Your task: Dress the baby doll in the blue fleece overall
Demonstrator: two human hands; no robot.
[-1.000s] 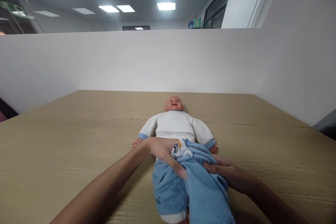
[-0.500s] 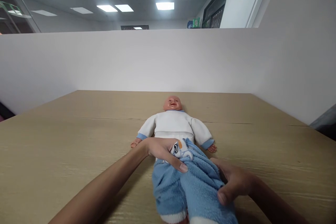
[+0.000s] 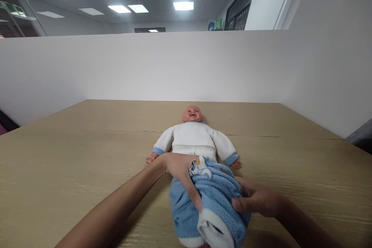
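Note:
A baby doll point(image 3: 194, 135) lies on its back, head away from me, in a white top with blue cuffs. Blue fleecy trousers point(image 3: 186, 205) with white hems and an embroidered patch cover its lower body. My left hand point(image 3: 181, 172) is closed on the waist of the trousers, thumb over the front and the other fingers hidden under the cloth. On the right side, my right hand point(image 3: 254, 197) grips the bunched trouser leg, its thumb on top. That leg's white cuff gapes toward me, with no foot showing in it.
The doll rests on a wide wood-coloured table point(image 3: 87, 155) with seam lines across it. A white partition point(image 3: 180, 66) rises behind the far edge, and a white wall point(image 3: 325, 77) stands at the right.
My right hand has shifted slightly left and up, bunching the right trouser leg. Its cuff has risen and turned toward me. My left thumb has slid lower on the cloth.

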